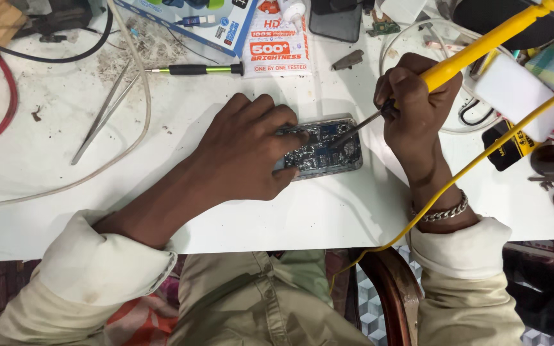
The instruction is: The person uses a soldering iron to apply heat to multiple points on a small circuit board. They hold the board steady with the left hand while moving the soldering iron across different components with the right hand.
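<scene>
Left hand (245, 154) pins opened phone (325, 150); right hand (411, 106) grips yellow soldering iron (469, 57), tip seemingly touching.

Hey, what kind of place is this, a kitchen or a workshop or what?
Likely a small electronics repair bench: an opened phone under the left hand, a yellow-handled soldering iron in the right hand, tweezers nearby.

My one camera sits on my head, looking steeply down and close at the white table (46, 154) before my lap.
</scene>
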